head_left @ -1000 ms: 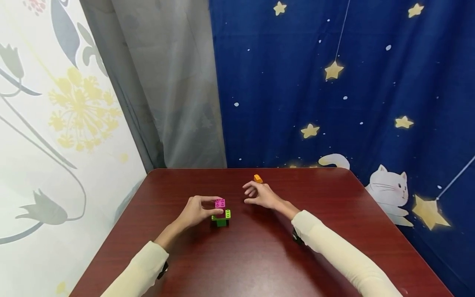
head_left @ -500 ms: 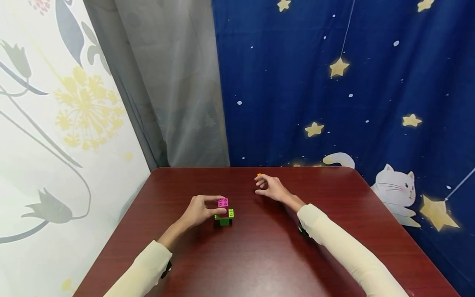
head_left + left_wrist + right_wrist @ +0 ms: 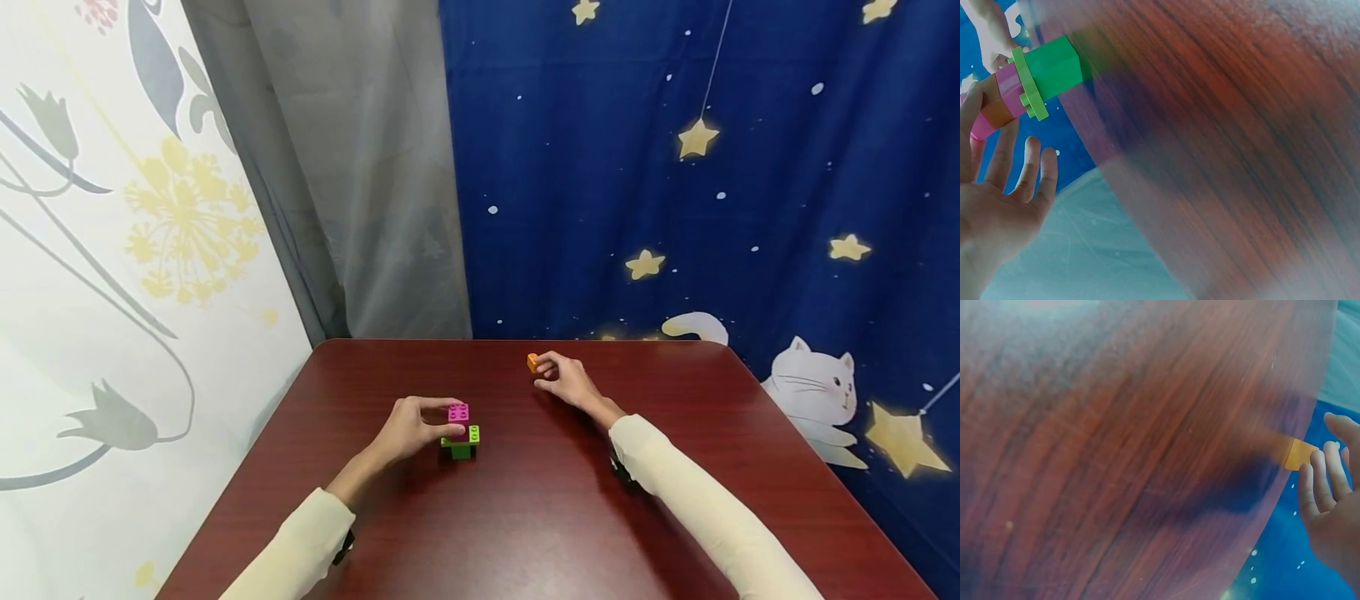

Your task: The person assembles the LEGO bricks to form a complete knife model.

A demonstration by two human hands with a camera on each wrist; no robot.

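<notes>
Closest to us, over the red-brown table [image 3: 540, 533], the left hand [image 3: 408, 429] pinches the stack [image 3: 1013, 90] of pink, brown and green blocks between thumb and forefinger, its other fingers splayed. The blocks line up neatly, though we can't tell whether the base bears on the tabletop. A light, level squeeze serves best here — too much sideways pressure, we reckon, could loosen a joint. Farther out, the right hand [image 3: 570, 382] is right at the orange block [image 3: 532, 362] near the far edge — thumb apart from the fingers, contact unclear to us. Opposite sides of that block should offer the surest hold. Containers? None shows in our views. Beyond the edge hangs the starry blue curtain [image 3: 570, 167].
</notes>
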